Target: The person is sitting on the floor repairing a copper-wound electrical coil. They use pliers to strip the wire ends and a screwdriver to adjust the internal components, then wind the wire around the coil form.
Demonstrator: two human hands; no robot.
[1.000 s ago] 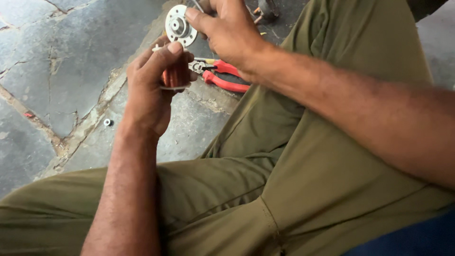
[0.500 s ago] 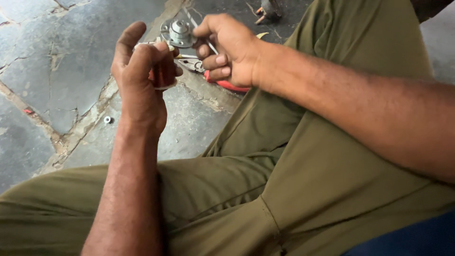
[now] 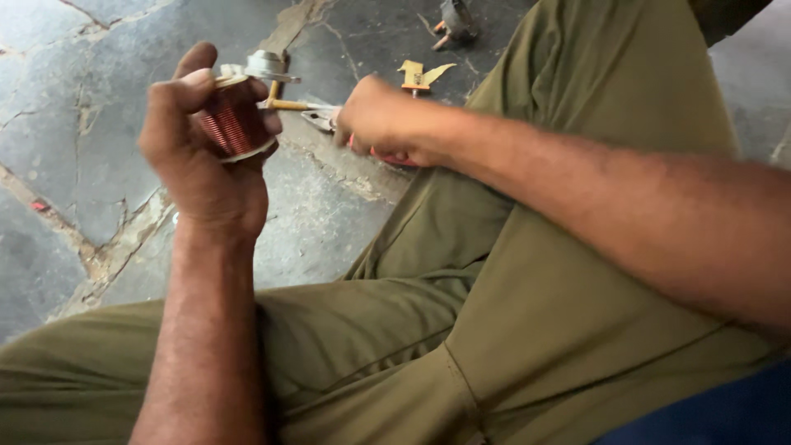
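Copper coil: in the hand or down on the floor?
In the hand. The left hand is wrapped around the copper coil, lifted above the stone floor.

A copper-wound coil [image 3: 235,124] is held upright off the stone floor, red-handled pliers [image 3: 329,119] level beside it.

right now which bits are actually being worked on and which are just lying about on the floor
In hand:
- left hand grips copper coil
- right hand holds red-handled pliers

Lying about:
- yellow scrap on stone floor
- small grey part at the top edge
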